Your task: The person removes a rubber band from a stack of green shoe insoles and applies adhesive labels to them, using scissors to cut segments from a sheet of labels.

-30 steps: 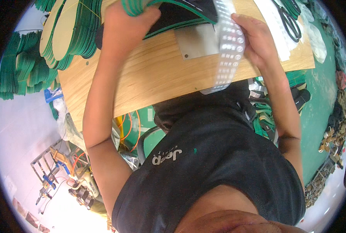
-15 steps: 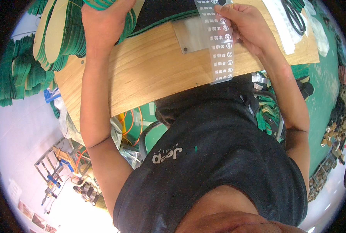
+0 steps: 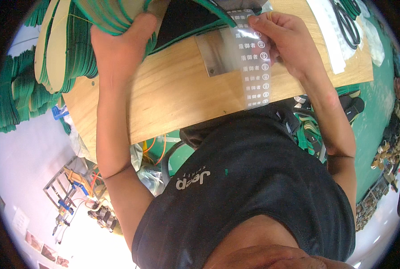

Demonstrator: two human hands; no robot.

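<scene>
My left hand (image 3: 121, 49) is closed around a fanned bunch of green-edged, sole-shaped sheets (image 3: 112, 13) at the upper left; its fingertips are hidden beneath them. My right hand (image 3: 287, 42) pinches a clear strip (image 3: 255, 69) printed with rows of white marks. The strip hangs down over the table's near edge. Between the hands lies a black piece with a green edge (image 3: 186, 22), whose tip reaches up against the strip. Partly under the strip, a thin greyish plate (image 3: 213, 56) lies on the wooden table (image 3: 164, 98).
More cream-faced, green-edged soles (image 3: 58, 45) stand stacked at the table's left end. White sheets (image 3: 328, 31) and a black looped cord (image 3: 345, 24) lie at the right. Below the table, further green-edged pieces (image 3: 310, 132) rest beside a chair's metal frame.
More of the fanned bunch in my left hand has come into view. A green-edged tip now shows beside the strip. My right hand keeps its pinch on the strip.
</scene>
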